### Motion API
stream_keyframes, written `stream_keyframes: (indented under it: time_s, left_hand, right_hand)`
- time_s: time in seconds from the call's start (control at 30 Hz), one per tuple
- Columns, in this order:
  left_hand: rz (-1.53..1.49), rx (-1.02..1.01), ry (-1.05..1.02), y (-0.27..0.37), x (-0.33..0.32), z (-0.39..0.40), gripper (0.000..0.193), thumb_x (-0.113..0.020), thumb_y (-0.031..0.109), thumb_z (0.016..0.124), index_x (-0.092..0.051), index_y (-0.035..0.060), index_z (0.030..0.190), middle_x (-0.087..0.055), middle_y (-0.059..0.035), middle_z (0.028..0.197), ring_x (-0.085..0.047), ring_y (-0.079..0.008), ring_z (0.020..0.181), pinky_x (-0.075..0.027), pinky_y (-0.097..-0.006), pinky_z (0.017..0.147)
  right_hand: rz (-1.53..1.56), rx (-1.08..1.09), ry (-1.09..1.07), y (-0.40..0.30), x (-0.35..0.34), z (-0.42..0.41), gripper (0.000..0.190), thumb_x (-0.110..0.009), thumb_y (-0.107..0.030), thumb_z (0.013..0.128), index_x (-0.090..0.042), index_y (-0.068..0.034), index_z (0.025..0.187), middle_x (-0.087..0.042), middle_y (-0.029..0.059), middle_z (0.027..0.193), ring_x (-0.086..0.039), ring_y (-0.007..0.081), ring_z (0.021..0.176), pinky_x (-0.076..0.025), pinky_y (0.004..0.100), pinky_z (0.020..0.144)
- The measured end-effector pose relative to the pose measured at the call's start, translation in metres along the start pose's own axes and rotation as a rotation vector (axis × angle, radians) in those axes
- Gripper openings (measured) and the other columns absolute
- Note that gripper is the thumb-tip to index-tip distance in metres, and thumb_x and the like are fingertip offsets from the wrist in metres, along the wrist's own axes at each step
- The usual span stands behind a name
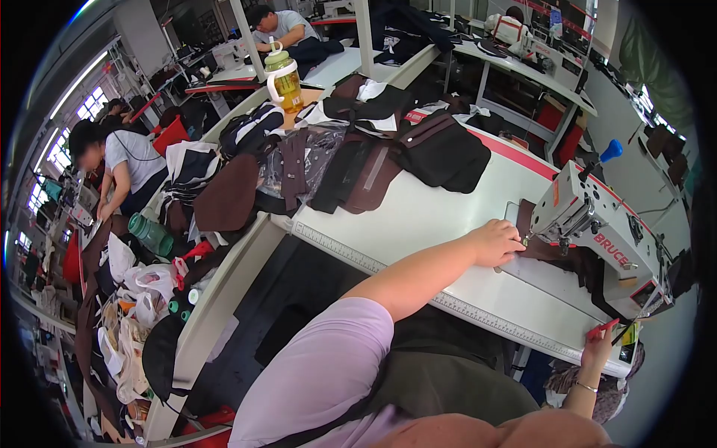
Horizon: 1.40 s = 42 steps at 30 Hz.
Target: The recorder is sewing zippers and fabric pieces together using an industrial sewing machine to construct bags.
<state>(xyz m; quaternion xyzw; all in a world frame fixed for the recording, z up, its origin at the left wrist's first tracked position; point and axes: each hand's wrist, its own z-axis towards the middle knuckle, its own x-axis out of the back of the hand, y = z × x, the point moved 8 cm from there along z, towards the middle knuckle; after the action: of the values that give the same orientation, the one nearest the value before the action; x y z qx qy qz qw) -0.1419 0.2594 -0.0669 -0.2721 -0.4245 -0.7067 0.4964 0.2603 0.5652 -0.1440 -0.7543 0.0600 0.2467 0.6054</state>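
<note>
My left hand point(497, 243) reaches across the white sewing table, its fingertips beside the needle and presser foot point(525, 241) of a Bruce industrial sewing machine point(608, 241). Whether those fingers pinch anything is hidden. Dark brown fabric point(546, 250) lies under the machine head and runs back beneath its arm. At the table's right end, my right hand point(598, 346) grips a small red object point(604, 329), partly covered by the fingers.
Black and brown cut garment pieces point(442, 148) cover the table's far left part. A lidded drink bottle point(284, 81) stands behind them. On the left, a side surface holds fabric, plastic bags point(148, 285) and a green bottle point(150, 234). Co-workers point(131, 159) sit at other machines.
</note>
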Motion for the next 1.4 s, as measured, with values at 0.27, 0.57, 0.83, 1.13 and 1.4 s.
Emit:
stream_keyframes:
  time_s: [0.27, 0.57, 0.83, 1.13, 1.4]
  left_hand:
    - [-0.012, 0.032, -0.032, -0.002, 0.005, -0.004, 0.035, -0.067, 0.025, 0.092, -0.069, 0.0184, 0.126, -0.061, -0.001, 0.125, -0.047, -0.0243, 0.129, -0.036, -0.0427, 0.112]
    - [0.012, -0.004, 0.012, -0.001, 0.006, -0.005, 0.035, -0.067, 0.028, 0.091, -0.07, 0.0184, 0.124, -0.059, -0.0006, 0.124, -0.048, -0.0242, 0.126, -0.037, -0.041, 0.109]
    - [-0.031, 0.039, -0.053, 0.001, 0.005, -0.003, 0.036, -0.066, 0.025, 0.092, -0.067, 0.0186, 0.128, -0.06, -0.0025, 0.128, -0.047, -0.0261, 0.13, -0.035, -0.0432, 0.113]
    - [0.03, -0.011, 0.002, -0.006, 0.0, -0.004, 0.035, -0.066, 0.03, 0.091, -0.069, 0.0202, 0.125, -0.059, -0.0001, 0.125, -0.048, -0.0243, 0.126, -0.038, -0.041, 0.109]
    - [0.054, 0.009, -0.012, -0.007, 0.007, -0.007, 0.037, -0.066, 0.029, 0.091, -0.068, 0.0201, 0.127, -0.059, -0.0009, 0.125, -0.049, -0.0247, 0.126, -0.038, -0.0418, 0.109]
  right_hand:
    - [-0.059, 0.046, 0.019, -0.001, -0.051, -0.043, 0.043, -0.061, -0.024, 0.103, -0.051, -0.011, 0.142, -0.065, 0.0009, 0.103, -0.061, 0.0131, 0.092, -0.049, 0.0267, 0.079]
    - [-0.167, -0.059, -0.109, 0.0, -0.07, -0.062, 0.046, -0.063, -0.016, 0.1, -0.052, -0.009, 0.143, -0.068, -0.0004, 0.109, -0.063, 0.0104, 0.095, -0.045, 0.0233, 0.081]
    - [-0.621, 0.158, -0.147, -0.011, -0.077, -0.074, 0.054, -0.066, -0.022, 0.096, -0.051, -0.01, 0.147, -0.055, 0.0064, 0.14, -0.052, 0.02, 0.126, -0.043, 0.0343, 0.096]
    - [-1.872, 0.549, -0.234, -0.012, -0.128, -0.131, 0.069, -0.071, -0.039, 0.088, -0.049, -0.011, 0.147, -0.037, 0.0137, 0.159, -0.038, 0.0375, 0.143, -0.021, 0.0572, 0.118]
    - [-1.646, 0.912, -0.497, -0.01, -0.174, -0.157, 0.057, -0.073, -0.024, 0.084, -0.058, -0.006, 0.136, -0.05, 0.015, 0.147, -0.045, 0.0385, 0.137, -0.027, 0.0555, 0.116]
